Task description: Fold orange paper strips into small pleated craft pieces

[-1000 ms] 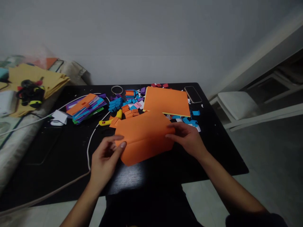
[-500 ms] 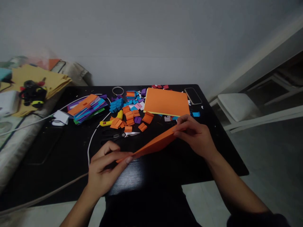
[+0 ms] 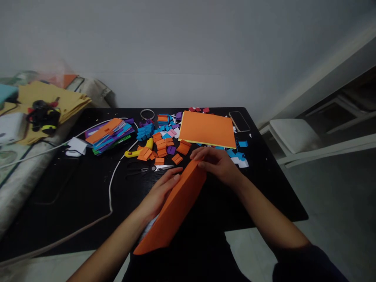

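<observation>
An orange paper sheet (image 3: 176, 207), curved and tilted, stands between my hands above the near part of the table. My right hand (image 3: 219, 164) pinches its upper end between thumb and fingers. Against its left side lies my left hand (image 3: 161, 194), fingers stretched out and not wrapped round the paper. Beyond the hands are black-handled scissors (image 3: 160, 167), several small folded orange paper pieces (image 3: 161, 145) and a yellow-handled tool (image 3: 148, 145). A stack of orange and yellow sheets (image 3: 207, 129) lies further back.
The black table (image 3: 79, 196) also bears a pile of coloured paper strips (image 3: 110, 133), a phone (image 3: 239, 121), a ring-shaped roll (image 3: 147, 114) and blue paper pieces (image 3: 239, 154). A white cable (image 3: 110, 192) crosses its left side. A white chair (image 3: 289, 135) stands at the right.
The orange sheet has turned from nearly level to steeply tilted, its near end now low toward me. My left hand has let go of its left end and moved right and up along it.
</observation>
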Available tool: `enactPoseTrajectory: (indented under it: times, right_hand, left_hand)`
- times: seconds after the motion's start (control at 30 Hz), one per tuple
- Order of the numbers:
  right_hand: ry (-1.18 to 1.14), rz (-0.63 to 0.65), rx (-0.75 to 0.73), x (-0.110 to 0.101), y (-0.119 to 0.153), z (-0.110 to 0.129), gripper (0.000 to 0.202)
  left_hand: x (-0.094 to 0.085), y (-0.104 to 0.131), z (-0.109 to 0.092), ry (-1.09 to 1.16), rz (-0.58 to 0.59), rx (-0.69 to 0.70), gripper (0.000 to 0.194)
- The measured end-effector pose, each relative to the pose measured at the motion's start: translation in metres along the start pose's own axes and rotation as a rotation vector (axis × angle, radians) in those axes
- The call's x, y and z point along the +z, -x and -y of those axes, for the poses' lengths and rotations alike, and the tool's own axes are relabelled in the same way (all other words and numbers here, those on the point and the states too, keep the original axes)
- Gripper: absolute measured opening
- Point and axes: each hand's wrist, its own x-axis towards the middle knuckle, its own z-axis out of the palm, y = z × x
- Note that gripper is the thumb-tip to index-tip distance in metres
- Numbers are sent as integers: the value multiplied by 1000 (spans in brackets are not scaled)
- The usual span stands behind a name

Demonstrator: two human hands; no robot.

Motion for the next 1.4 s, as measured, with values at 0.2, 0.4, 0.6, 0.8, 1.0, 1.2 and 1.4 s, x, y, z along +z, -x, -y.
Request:
enactPoseTrajectory:
  times: [0.2,0.4,0.6,0.8,1.0,1.2,1.4]
  right_hand:
    - [-6,-54,186,-10,-2,-7,46]
    - [587,-54,122,-25,1,-25,31]
    - [1013,18,-68,13,38,-62,32]
    - [1163,148,-13,36,66,-96,49]
    - [1143,252,-153,26,51,-97,47]
    - [1166,277,-106,36,61,-96,52]
    - [1175,250,-88,41,67,-97,53]
  left_hand:
    - [-16,-4,1,119,-213,216,55]
    - [-54,-2,10,-383,-430,360,39]
    - [-78,9,24,-677,-459,394,38]
    - [-76,20,26,-1329,-535,701,38]
    - [-52,-4,40,-1455,-33,801,41]
    - [-55,-17,55,-1538,8,822,62]
    - [-55,-16,58,-1621,-7,770,63]
